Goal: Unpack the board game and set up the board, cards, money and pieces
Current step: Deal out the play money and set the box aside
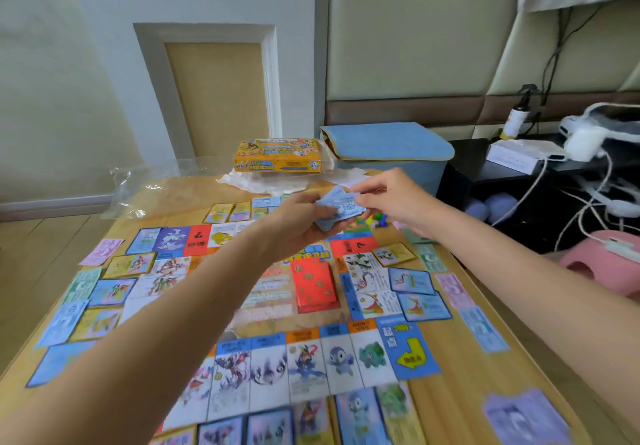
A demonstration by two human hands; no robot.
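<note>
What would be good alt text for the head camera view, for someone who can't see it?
Both hands hold a stack of blue play money above a board game laid out on a wooden table: left hand grips it, right hand pinches the top note. Cards and notes surround the board; the game box sits at the far edge.

Pale wall (86, 73) at left w/ a recessed panel (218, 94), tan inside a white frame. Light wood floor (38, 247) below, white skirting along it. Wooden worktop (446, 406) in the fgd. Padded cream wall panels (415, 35) at right w/ a brown band under them. Blue cloth-covered box (391, 150) behind the worktop. Dark shelf unit (485, 174) at right w/ white cables (588, 209); pink stool (602, 264) nr it. Soft daylight.
</note>
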